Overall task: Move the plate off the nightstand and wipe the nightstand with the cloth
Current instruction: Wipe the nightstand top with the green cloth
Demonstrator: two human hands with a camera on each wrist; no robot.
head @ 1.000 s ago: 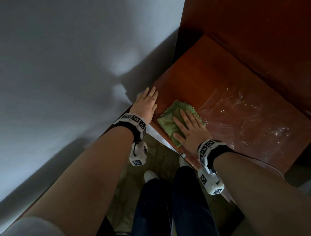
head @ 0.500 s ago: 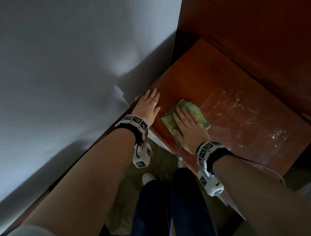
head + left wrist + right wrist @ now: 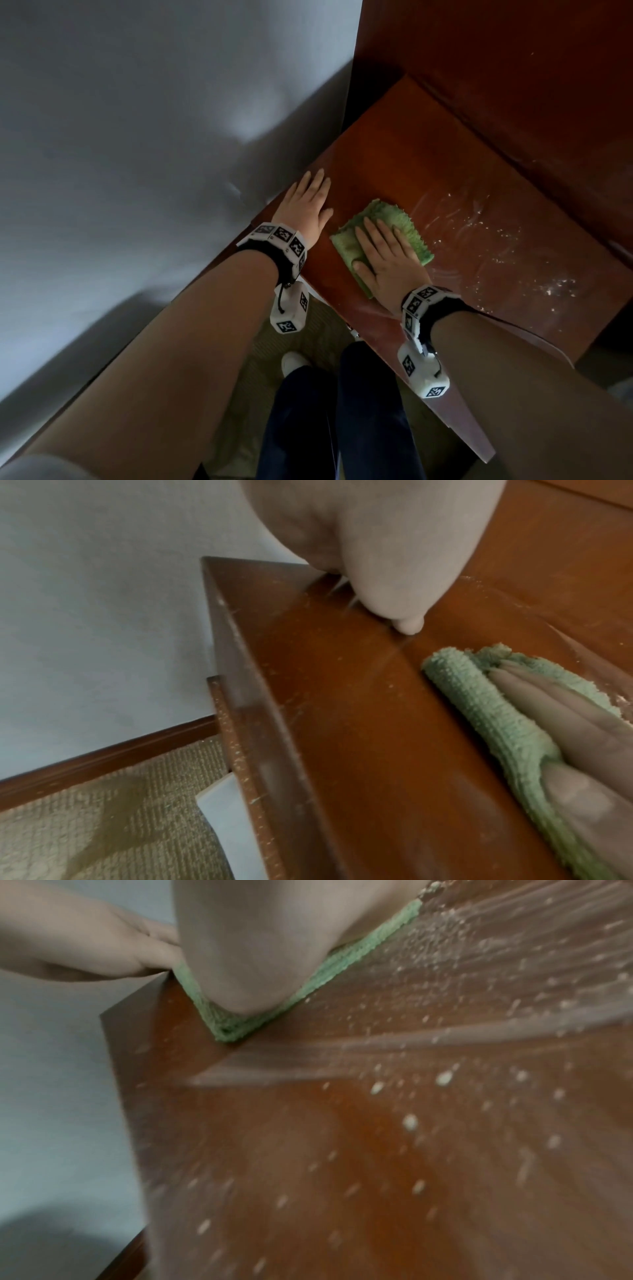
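The reddish-brown nightstand (image 3: 428, 154) carries white specks and smears (image 3: 513, 246) on its right half. A folded green cloth (image 3: 380, 210) lies near its front left. My right hand (image 3: 383, 253) presses flat on the cloth with straight fingers (image 3: 565, 718). My left hand (image 3: 308, 202) rests flat on the bare wood at the left corner, just left of the cloth (image 3: 455, 685). In the right wrist view the cloth's edge (image 3: 325, 972) shows under my palm (image 3: 257, 947). No plate is on the top.
A grey wall (image 3: 137, 137) runs close along the left. A dark wooden panel (image 3: 513, 68) rises behind the nightstand. Beige carpet (image 3: 103, 818) and my legs (image 3: 342, 411) are below the front edge. A white flat thing (image 3: 226, 818) lies under that edge; what it is I cannot tell.
My right hand has slid the cloth a little to the right and away across the top. The left hand has stayed at the left corner.
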